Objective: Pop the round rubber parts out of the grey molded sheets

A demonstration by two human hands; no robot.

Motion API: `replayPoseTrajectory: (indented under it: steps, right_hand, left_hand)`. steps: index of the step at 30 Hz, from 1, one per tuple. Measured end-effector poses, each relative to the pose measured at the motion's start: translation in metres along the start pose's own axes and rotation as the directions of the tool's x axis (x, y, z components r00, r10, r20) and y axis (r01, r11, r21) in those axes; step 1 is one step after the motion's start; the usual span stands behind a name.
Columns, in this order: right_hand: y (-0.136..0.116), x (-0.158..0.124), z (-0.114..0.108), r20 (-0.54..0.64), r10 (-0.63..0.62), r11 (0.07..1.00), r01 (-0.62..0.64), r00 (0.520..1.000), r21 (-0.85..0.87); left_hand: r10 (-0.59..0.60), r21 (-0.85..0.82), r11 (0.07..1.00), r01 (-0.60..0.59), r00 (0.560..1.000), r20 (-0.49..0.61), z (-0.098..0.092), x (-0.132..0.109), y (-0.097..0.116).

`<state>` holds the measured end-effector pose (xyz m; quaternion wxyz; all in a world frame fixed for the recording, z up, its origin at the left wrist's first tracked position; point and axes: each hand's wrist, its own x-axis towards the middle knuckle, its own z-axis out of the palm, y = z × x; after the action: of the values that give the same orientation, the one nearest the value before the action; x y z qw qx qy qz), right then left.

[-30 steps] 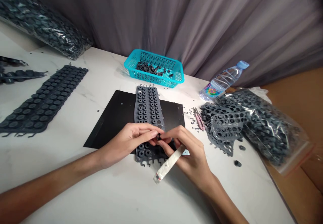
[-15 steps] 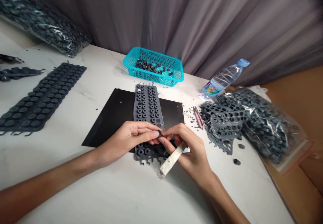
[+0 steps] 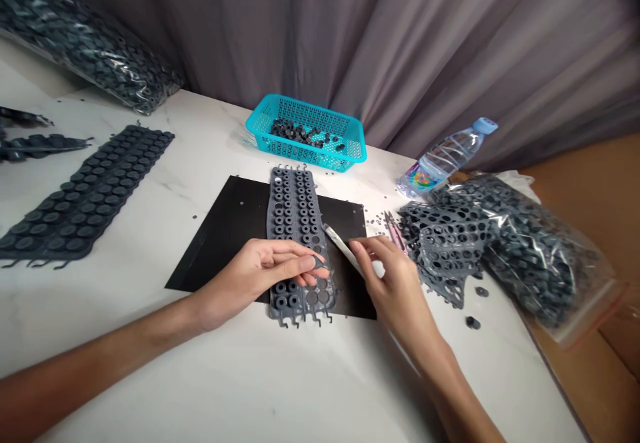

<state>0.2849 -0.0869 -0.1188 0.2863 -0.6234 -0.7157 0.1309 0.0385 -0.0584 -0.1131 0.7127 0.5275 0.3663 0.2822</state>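
Observation:
My left hand (image 3: 270, 268) is closed, pinching a small dark rubber piece (image 3: 317, 263) between thumb and fingers, just above a grey rubber sheet (image 3: 301, 211). Rows of round ring-topped plugs fill much of this sheet, and open round holes show along its right side. Beneath it lies a black mat (image 3: 220, 243). My right hand (image 3: 395, 273) is closed around a slim stick-like tool (image 3: 344, 246) wrapped in white; its tip points up and left, near the sheet's right edge. What kind of tool it is I cannot make out.
Behind the mat stands a turquoise basket (image 3: 357, 146) holding loose dark plugs. Another plug sheet (image 3: 90, 196) lies at left, below a large filled bag (image 3: 100, 43). To the right are pink-handled snips (image 3: 396, 235), holed sheet scraps (image 3: 445, 243), a water bottle (image 3: 445, 160) and another filled bag (image 3: 545, 263).
My right hand has moved right, away from my left hand, and the white-wrapped tool has swung from pointing down-left to pointing up-left. My left hand still pinches the rubber piece.

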Motion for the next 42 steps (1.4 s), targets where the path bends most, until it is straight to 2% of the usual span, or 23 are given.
replayPoseTrajectory:
  steps: [2, 4, 6, 9, 11, 17, 21, 28, 32, 34, 36, 38, 40, 42]
  right_hand:
    - [0.014, 0.002, -0.003, -0.135, -0.045, 0.977, 0.015, 0.99, -0.214]
    - [0.031, 0.005, -0.004, -0.21, -0.037, 0.915, -0.051, 0.977, -0.4]
    - [0.047, 0.008, -0.004, -0.203, -0.029, 0.86, -0.079, 0.979, -0.504]
    - [0.062, 0.012, -0.002, -0.197, 0.0, 0.824, -0.112, 0.98, -0.556]
    - [0.067, 0.014, -0.002, -0.216, 0.03, 0.84, -0.142, 0.976, -0.524]
    - [0.076, 0.017, -0.009, -0.221, 0.176, 0.936, -0.233, 0.959, -0.263]
    - [0.075, 0.016, -0.016, -0.237, 0.229, 0.922, -0.289, 0.944, -0.257]
    - [0.063, 0.015, -0.016, -0.347, 0.184, 0.822, -0.337, 0.92, -0.459]
    - [0.054, 0.015, -0.021, -0.453, 0.066, 0.854, -0.285, 0.889, -0.435]
    - [0.051, 0.016, -0.024, -0.486, 0.054, 0.867, -0.282, 0.873, -0.411]
    - [0.051, 0.016, -0.027, -0.493, 0.08, 0.897, -0.278, 0.867, -0.344]
    - [0.051, 0.018, -0.028, -0.456, 0.134, 0.95, -0.245, 0.88, -0.192]
    - [0.047, 0.018, -0.027, -0.363, 0.189, 0.981, -0.195, 0.913, 0.021]
    - [0.038, 0.018, -0.024, -0.222, 0.191, 0.969, -0.148, 0.956, 0.198]
  left_hand:
    - [0.002, -0.004, 1.0, -0.002, 1.0, 0.004, 0.0, 0.0, 0.0]
    - [-0.002, -0.012, 1.0, 0.002, 1.0, 0.006, 0.001, -0.001, 0.001]
    - [-0.009, -0.021, 1.0, 0.009, 1.0, 0.005, 0.002, -0.002, 0.002]
    - [-0.012, -0.031, 0.999, 0.012, 1.0, 0.006, 0.003, -0.002, 0.003]
    - [-0.001, -0.029, 1.0, 0.002, 1.0, 0.012, 0.002, -0.003, 0.004]
    - [0.011, -0.026, 1.0, -0.011, 1.0, 0.018, 0.0, -0.003, 0.002]
    - [0.003, -0.026, 1.0, -0.003, 1.0, 0.008, 0.0, -0.003, 0.003]
    - [-0.011, -0.023, 1.0, 0.01, 1.0, -0.009, 0.002, -0.002, 0.003]
    - [-0.015, -0.013, 1.0, 0.015, 1.0, -0.012, 0.003, -0.003, 0.003]
    - [-0.012, -0.019, 1.0, 0.012, 1.0, -0.016, 0.003, -0.003, 0.004]
    - [-0.011, -0.027, 1.0, 0.01, 1.0, -0.018, 0.003, -0.003, 0.004]
    - [-0.009, -0.034, 0.999, 0.009, 1.0, -0.018, 0.003, -0.003, 0.003]
    - [-0.009, -0.041, 0.999, 0.009, 1.0, -0.016, 0.002, -0.003, 0.002]
    - [-0.012, -0.054, 0.998, 0.012, 1.0, -0.017, 0.001, -0.002, 0.001]
